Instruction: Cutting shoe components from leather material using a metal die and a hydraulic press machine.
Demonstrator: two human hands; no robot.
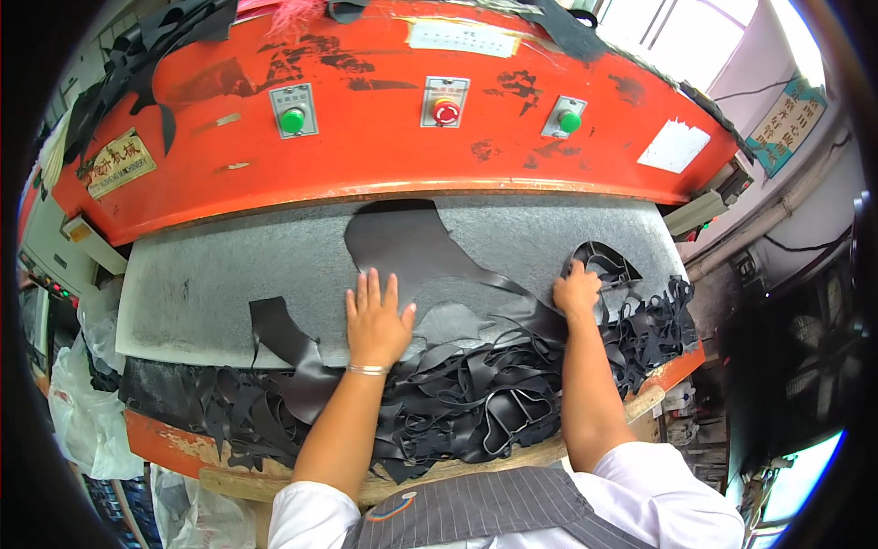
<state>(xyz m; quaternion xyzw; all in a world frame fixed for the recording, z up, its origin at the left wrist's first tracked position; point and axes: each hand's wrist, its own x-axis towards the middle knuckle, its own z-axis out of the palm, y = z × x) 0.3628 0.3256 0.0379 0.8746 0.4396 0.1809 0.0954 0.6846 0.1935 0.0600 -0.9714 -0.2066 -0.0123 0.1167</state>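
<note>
My left hand (378, 320) lies with fingers spread on the lower edge of a black leather sheet (402, 240), which stretches over the grey cutting board (210, 274) and narrows toward the right. My right hand (577, 291) grips the near left side of a metal cutting die (615, 261), a curved, pointed outline with an open middle. The die rests at the board's right end, and my fingers hide part of its rim. A narrow leather piece (280, 331) lies to the left of my left hand.
Black leather offcuts (439, 403) are heaped along the near edge, with another metal die (512, 416) among them. Behind the board stands the orange press beam (366, 119), bearing two green buttons and a red stop knob (445, 112). Plastic bags (87, 412) hang at left.
</note>
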